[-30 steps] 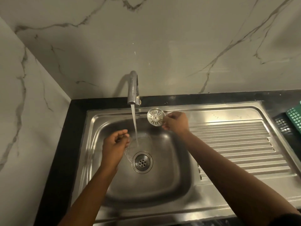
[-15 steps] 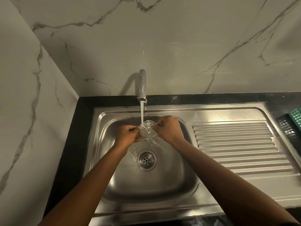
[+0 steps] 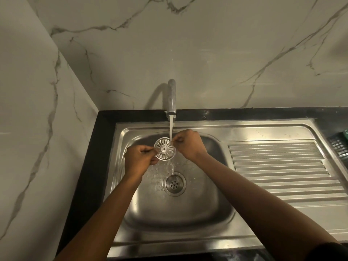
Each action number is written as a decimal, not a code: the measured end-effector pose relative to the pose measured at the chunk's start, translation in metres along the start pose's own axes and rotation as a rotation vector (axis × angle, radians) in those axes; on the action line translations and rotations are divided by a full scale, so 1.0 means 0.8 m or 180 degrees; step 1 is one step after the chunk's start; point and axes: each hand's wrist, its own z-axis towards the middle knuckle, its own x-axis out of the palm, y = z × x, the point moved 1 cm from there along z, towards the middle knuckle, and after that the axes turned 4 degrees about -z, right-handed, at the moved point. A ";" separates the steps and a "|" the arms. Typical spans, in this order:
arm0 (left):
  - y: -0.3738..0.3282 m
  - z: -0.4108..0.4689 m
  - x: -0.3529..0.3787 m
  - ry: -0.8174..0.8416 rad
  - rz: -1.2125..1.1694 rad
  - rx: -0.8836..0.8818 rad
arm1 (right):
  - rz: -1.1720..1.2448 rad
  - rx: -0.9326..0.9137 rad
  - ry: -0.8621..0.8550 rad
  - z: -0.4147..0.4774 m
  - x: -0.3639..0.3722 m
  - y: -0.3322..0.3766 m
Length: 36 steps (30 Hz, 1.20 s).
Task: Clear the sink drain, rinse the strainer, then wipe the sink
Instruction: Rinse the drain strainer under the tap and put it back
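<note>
Pinched at its left rim by the left grip (image 3: 140, 161) and at its right rim by the right grip (image 3: 188, 143), the strainer (image 3: 165, 148) hangs over the sink (image 3: 212, 194), the stream (image 3: 171, 127) striking its right edge.

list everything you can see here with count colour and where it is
tap: 1, silver, behind the sink, running
strainer: 1, silver, held under the tap
sink: 1, steel, set in the counter
drain: 1, steel, sink floor, uncovered
draining board: 1, steel, right of the sink bowl
counter: 1, black, around the sink
walls: 2, white marble, behind and left
basket: 1, green and dark, right edge, cut off
left hand: 1, pinches strainer's left rim
right hand: 1, pinches strainer's right rim
</note>
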 end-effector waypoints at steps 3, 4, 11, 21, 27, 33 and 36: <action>0.004 -0.004 -0.003 -0.0085 -0.0147 0.0002 | 0.0005 -0.0178 -0.0009 0.001 -0.003 0.010; 0.006 -0.005 -0.003 -0.0091 -0.0162 0.0003 | 0.0048 -0.0198 -0.0007 0.001 -0.004 0.011; 0.006 -0.002 0.013 0.0040 -0.0116 0.0039 | 0.0099 -0.0220 -0.0204 -0.003 -0.020 0.007; -0.023 0.002 0.057 0.0213 0.0086 0.0682 | 0.0357 0.0207 -0.0596 -0.024 -0.049 -0.030; -0.025 -0.004 0.060 0.0139 0.0153 0.0915 | 0.0510 0.0212 -0.0709 -0.031 -0.040 -0.039; -0.009 -0.009 0.036 -0.0378 0.0149 0.0947 | 0.0415 -0.0262 -0.0681 -0.024 -0.016 -0.023; -0.004 -0.012 0.028 -0.0520 0.0104 0.1004 | 0.0349 -0.0463 -0.0670 -0.020 -0.008 -0.014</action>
